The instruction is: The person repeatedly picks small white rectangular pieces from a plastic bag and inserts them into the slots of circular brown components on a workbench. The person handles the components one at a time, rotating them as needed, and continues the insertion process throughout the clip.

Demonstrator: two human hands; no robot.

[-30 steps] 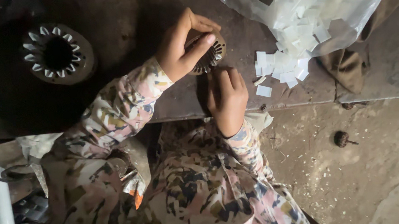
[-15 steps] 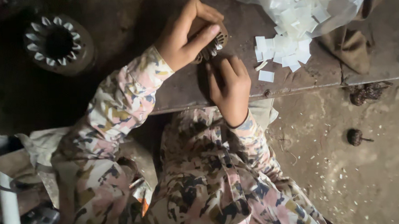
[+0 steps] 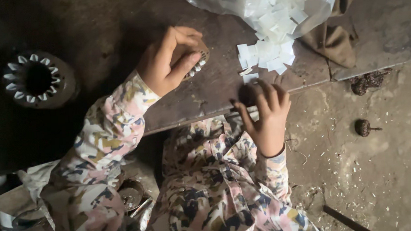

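Gripping a slotted ring (image 3: 197,60), left hand (image 3: 168,61); right hand (image 3: 266,115) open near bag (image 3: 219,1) of white slips (image 3: 275,15).

Sleeves (image 3: 109,133) pink-tan camo print; paper slips (image 3: 267,52) white; table (image 3: 213,92) dark brown; cloth (image 3: 336,36) olive-brown, upper right.

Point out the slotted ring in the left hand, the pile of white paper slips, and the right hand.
slotted ring (image 3: 198,64), head view, its toothed edge below the fingers.
white paper slips (image 3: 266,58), head view, middle of the pile.
right hand (image 3: 268,117), head view, its back.
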